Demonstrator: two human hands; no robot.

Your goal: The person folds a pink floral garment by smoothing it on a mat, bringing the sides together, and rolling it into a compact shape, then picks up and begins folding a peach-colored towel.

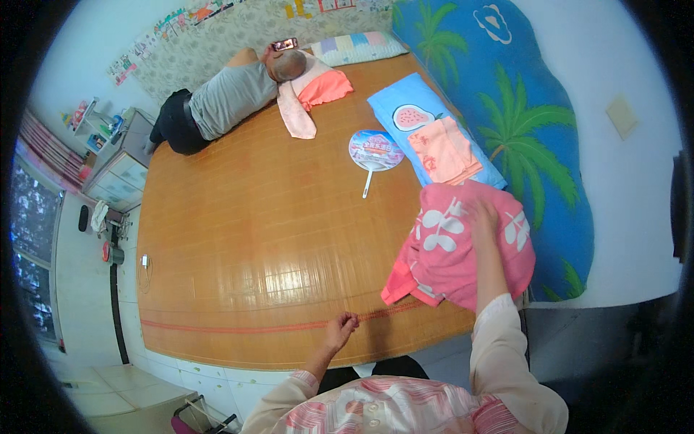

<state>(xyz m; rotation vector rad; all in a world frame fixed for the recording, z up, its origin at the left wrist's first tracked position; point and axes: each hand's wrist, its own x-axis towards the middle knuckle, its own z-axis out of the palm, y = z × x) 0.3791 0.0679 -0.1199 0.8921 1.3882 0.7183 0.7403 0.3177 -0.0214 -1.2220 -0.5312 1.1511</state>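
My right hand (481, 218) rests on top of a bunched pink blanket (442, 260) with a white leaf pattern. That hand is blurred, and I cannot tell whether its fingers grip the cloth. The blanket lies at the near right corner of a bed covered with a tan sleeping mat (244, 228). Over the mat's near edge, by its red stripe, my left hand (342, 330) hangs with curled fingers and nothing visible in them. Just beyond the blanket, a folded peach cloth (445, 151) lies on a blue pillow (398, 100) printed with a fruit.
A round hand fan (376, 152) lies left of the blue pillow. At the far left a person (233, 100) lies holding a phone (285, 44), head on pink cloths (322, 89). A patchwork pillow (358, 49) sits behind. Blue palm-tree padding (520, 163) lines the right wall.
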